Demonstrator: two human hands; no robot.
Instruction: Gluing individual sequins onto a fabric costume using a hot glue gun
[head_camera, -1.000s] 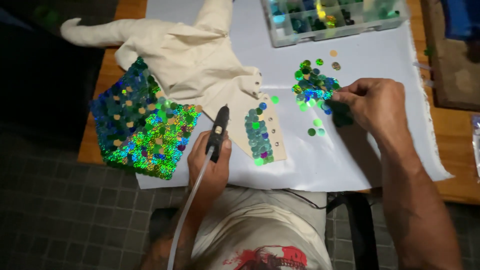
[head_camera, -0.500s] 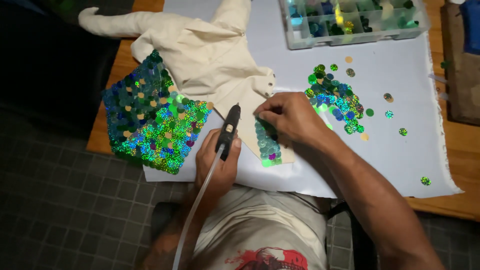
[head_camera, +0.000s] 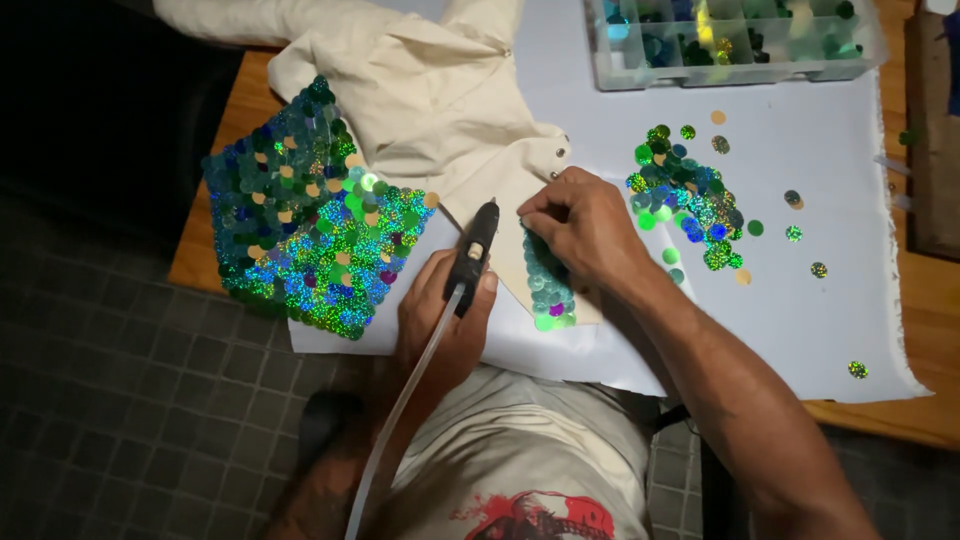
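My left hand grips a black glue gun with a clear glue stick trailing back toward me; its nozzle points at a cream fabric strip. My right hand presses its fingertips on the top of that strip, above a column of teal and green sequins stuck to it. A loose pile of green and blue sequins lies just right of my right hand on the white sheet.
A cream garment spreads at the top left, with a sequin-covered panel hanging over the wooden table's left side. A clear compartment box of sequins stands at the top. Scattered single sequins lie at right.
My right hand moved left from the loose sequin pile to the fabric strip and now presses on its top. The left hand kept hold of the glue gun.
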